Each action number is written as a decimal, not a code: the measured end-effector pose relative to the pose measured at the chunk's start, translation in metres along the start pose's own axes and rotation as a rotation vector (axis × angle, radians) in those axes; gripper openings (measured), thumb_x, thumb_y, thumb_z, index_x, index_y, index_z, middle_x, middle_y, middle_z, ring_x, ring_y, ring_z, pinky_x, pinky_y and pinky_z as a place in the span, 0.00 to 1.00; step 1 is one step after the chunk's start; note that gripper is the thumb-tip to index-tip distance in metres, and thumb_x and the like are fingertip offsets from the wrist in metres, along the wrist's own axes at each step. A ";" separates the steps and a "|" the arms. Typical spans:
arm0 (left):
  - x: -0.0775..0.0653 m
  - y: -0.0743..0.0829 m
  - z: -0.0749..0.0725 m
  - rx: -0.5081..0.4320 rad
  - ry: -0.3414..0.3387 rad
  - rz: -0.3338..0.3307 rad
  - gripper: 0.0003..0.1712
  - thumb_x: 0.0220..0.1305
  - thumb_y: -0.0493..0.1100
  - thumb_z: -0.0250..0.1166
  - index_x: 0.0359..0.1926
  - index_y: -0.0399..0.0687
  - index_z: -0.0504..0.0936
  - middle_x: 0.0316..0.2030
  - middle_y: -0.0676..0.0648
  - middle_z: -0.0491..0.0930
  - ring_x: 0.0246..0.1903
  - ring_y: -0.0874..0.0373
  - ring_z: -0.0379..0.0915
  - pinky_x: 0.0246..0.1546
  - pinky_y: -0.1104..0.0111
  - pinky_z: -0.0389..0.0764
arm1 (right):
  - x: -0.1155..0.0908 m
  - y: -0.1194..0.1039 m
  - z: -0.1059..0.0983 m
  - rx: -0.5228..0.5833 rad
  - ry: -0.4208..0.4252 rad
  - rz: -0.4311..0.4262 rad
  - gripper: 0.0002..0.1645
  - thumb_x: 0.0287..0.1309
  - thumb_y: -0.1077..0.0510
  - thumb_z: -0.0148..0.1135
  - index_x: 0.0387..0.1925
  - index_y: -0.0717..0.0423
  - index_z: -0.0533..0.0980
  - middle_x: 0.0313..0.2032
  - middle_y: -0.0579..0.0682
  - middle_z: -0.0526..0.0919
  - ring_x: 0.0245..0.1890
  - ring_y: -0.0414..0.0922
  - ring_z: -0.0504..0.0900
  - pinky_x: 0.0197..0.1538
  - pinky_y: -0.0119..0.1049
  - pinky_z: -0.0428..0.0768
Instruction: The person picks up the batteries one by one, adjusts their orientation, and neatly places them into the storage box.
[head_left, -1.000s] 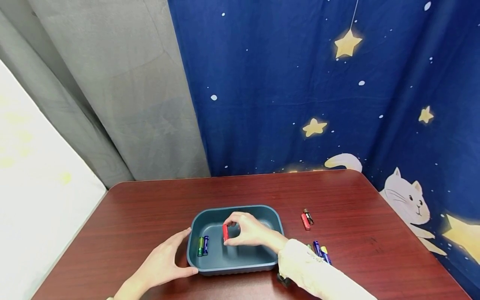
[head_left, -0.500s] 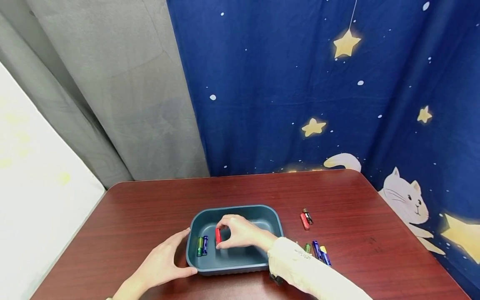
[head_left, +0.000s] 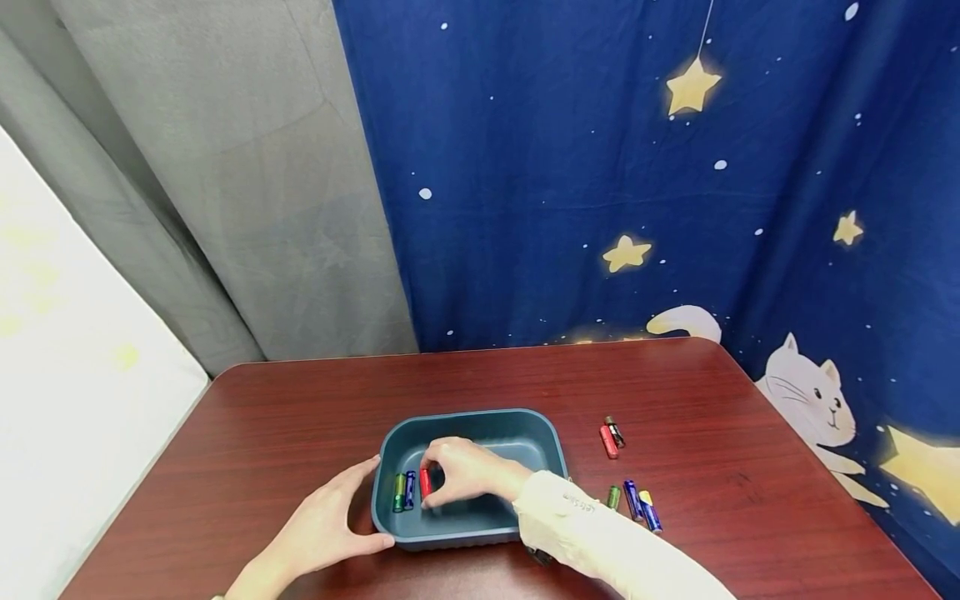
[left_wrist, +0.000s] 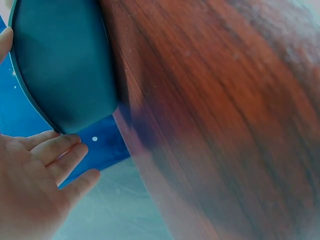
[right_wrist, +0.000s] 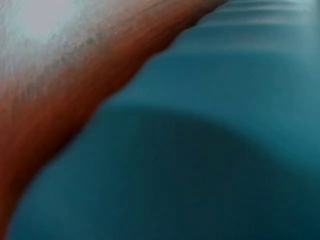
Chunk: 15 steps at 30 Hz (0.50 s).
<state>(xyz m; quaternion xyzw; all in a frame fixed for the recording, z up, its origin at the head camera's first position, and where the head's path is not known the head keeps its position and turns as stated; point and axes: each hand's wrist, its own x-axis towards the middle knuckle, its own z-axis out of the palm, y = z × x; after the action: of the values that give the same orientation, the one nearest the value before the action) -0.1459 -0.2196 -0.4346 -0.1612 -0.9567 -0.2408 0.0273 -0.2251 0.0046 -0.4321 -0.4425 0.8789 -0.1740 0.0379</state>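
Note:
Inside a dark teal plastic bin (head_left: 487, 533), my right hand (head_left: 472, 473) pinches a red battery (head_left: 425, 482) between thumb and fingers. That battery stands just right of a blue battery (head_left: 409, 490) and a green battery (head_left: 399, 492), which lie side by side at the bin's left end. My left hand (head_left: 326, 518) spans the bin's left end, fingertips at the far corner and thumb at the near one. In the left wrist view its fingers (left_wrist: 62, 150) are straight against the rim. The right wrist view holds only the bin's blurred outside (right_wrist: 240, 90) and some table.
To the right of the bin on the brown table (head_left: 300, 408) lie another red battery (head_left: 608, 442) and a dark battery (head_left: 615, 432). Nearer, by the right sleeve (head_left: 600, 533), are a green battery (head_left: 613, 498) and blue batteries (head_left: 633, 500). Curtains hang behind the table.
My right hand has carried the red battery leftward across the bin, up close to the blue one. The left hand has stayed at the bin's left end.

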 end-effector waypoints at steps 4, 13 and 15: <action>-0.001 0.000 0.000 0.002 0.007 0.006 0.56 0.34 0.72 0.67 0.63 0.50 0.64 0.57 0.52 0.70 0.54 0.55 0.67 0.51 0.53 0.72 | 0.003 -0.003 0.005 -0.035 -0.009 -0.001 0.22 0.38 0.43 0.71 0.35 0.50 0.79 0.30 0.39 0.76 0.29 0.30 0.69 0.34 0.17 0.67; -0.001 -0.001 0.001 0.037 0.041 0.037 0.56 0.34 0.72 0.67 0.62 0.49 0.66 0.56 0.54 0.70 0.54 0.57 0.67 0.51 0.56 0.72 | 0.008 -0.011 0.010 -0.096 0.002 0.050 0.23 0.34 0.40 0.71 0.31 0.49 0.79 0.27 0.37 0.73 0.28 0.31 0.69 0.32 0.19 0.68; 0.000 -0.001 0.001 0.037 0.041 0.036 0.56 0.34 0.72 0.68 0.63 0.49 0.65 0.56 0.54 0.70 0.54 0.58 0.67 0.51 0.56 0.72 | 0.008 -0.012 0.011 -0.092 0.005 0.063 0.23 0.35 0.40 0.71 0.31 0.50 0.79 0.27 0.37 0.73 0.28 0.31 0.69 0.31 0.20 0.69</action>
<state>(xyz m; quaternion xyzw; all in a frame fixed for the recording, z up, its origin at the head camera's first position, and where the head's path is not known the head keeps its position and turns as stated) -0.1458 -0.2202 -0.4360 -0.1728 -0.9572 -0.2256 0.0540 -0.2186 -0.0112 -0.4374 -0.4153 0.8996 -0.1334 0.0209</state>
